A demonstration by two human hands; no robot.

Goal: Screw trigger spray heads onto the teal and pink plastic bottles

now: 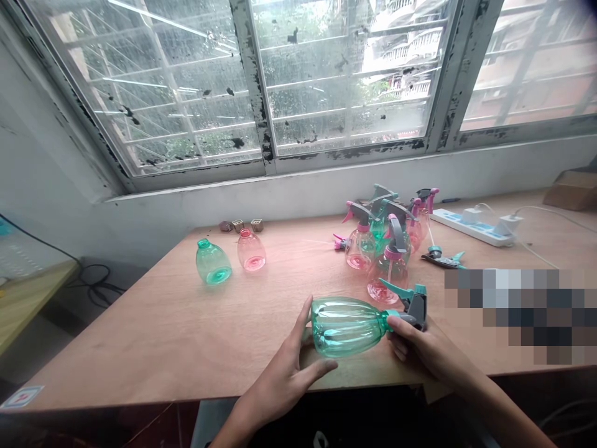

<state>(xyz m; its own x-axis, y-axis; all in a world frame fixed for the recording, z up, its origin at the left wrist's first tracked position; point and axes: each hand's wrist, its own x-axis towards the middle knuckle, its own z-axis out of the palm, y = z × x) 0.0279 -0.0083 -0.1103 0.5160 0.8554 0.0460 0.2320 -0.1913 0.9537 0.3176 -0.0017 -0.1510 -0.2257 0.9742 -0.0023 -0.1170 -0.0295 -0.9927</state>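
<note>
A green spray bottle [349,326] lies sideways in the air over the table's front edge, base to the left and grey-and-teal spray head [415,305] to the right. My left hand [298,367] cups its base, fingers behind and thumb below. With thumb and fingers closed, my right hand [415,342] grips the neck and teal collar by the spray head. Just beyond stands a pink spray bottle [387,277] with a grey-and-pink head, in front of several other assembled spray bottles. Farther left, an open green bottle [213,261] and an open pink bottle [252,251] stand without spray heads.
Loose spray heads lie on the table [153,348]: a pink-and-grey one [342,242] and a teal-and-black one [443,258]. A white power strip [476,227] with plugs and cables sits at right. Small blocks [239,225] line the back edge. A cardboard box [571,188] stands far right.
</note>
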